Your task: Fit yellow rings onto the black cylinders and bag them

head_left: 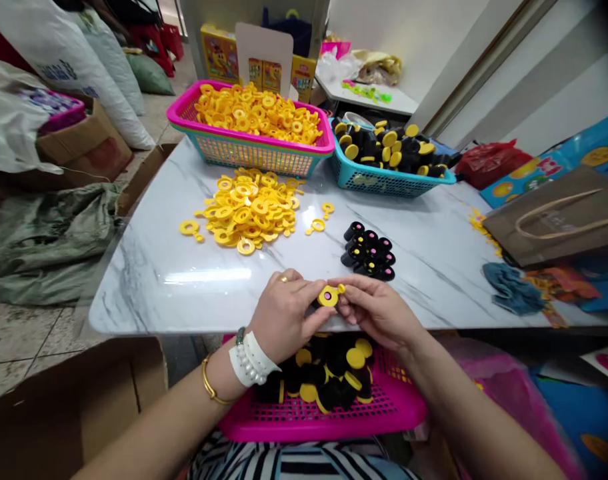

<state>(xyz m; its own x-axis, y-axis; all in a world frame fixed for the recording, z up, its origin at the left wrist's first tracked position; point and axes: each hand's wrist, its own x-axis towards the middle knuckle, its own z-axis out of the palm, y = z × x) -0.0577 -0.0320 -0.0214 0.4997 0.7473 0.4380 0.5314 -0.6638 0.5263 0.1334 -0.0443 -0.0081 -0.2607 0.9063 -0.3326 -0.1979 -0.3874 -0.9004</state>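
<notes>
Near the table's front edge my left hand [289,310] grips a black piece with a yellow ring [328,297] on its face and a pink dot in the middle. My right hand [377,308] pinches the ring's small round tab from the right side. Beyond my hands lies a pile of loose yellow rings [254,208], with a few strays beside it. Several black pieces [369,250] stand grouped to the right, showing pink or yellow centres. Below my hands, a pink basket [394,410] holds black pieces with yellow caps.
At the table's back are a pink-rimmed basket [264,150] full of yellow rings and a blue basket [384,181] of black and yellow pieces. A brown paper bag [559,217] and blue cloth [513,289] lie right. An open cardboard box [114,393] stands lower left.
</notes>
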